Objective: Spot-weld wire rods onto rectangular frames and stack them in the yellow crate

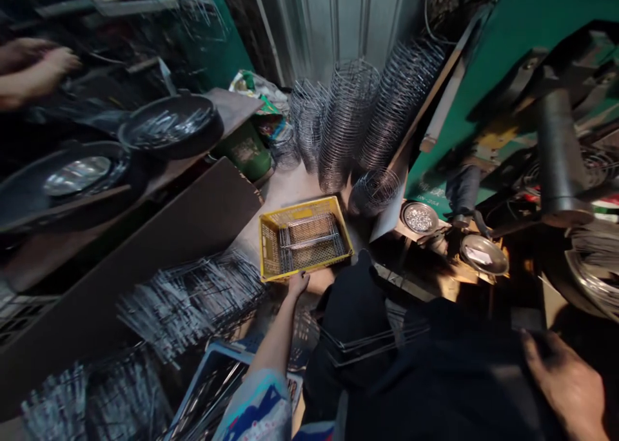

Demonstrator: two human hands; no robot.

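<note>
My left hand [298, 282] is closed on the near rim of a yellow plastic crate [269, 274], its arm stretched forward. The crate stands on the floor, with straight metal rods and wire frames [309, 240] lying in it. At the lower right my right hand [568, 380] rests on my dark-clothed leg, with fingers apart and nothing seen in it; it is slightly blurred. Several thin bent wires [358, 351] lie across my lap. Beside my left forearm is a blue-rimmed crate [206, 357] with long metal rods in it.
Tall stacks of wire rings [345, 125] stand behind the yellow crate. Bundles of wire pieces [193, 299] lie left. A green machine [556, 93] rises right, with metal bowls [483, 254] below it. Another person's hands [41, 70] are blurred near black pans [171, 128] upper left.
</note>
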